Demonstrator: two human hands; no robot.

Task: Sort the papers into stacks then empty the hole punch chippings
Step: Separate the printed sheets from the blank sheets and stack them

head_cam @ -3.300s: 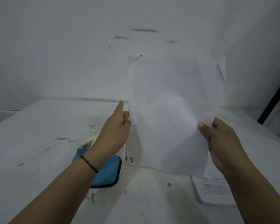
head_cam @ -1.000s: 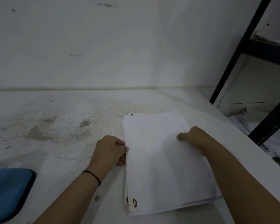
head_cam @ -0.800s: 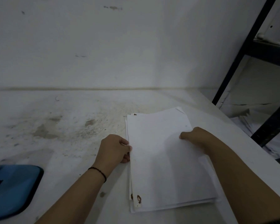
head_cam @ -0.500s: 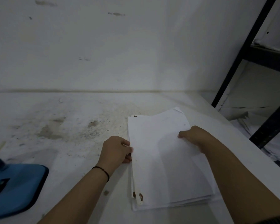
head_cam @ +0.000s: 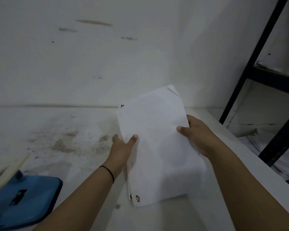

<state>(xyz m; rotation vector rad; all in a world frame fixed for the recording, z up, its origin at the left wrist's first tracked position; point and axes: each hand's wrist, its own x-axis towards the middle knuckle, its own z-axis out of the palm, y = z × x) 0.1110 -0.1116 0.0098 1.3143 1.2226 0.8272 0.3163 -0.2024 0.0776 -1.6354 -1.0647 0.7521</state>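
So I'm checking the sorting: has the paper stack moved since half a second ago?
Yes. The paper stack has tilted up, its far edge now overlapping the wall.

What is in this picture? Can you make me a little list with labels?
papers: white stack, lifted at the far end, near end by the table
left hand: grips the stack's left edge, thumb on top
right hand: grips the stack's right edge
stains: brown marks on the stack's near left corner
hole punch: blue, at the near left on the table
table: white, dirty
shelf: black frame, at the right
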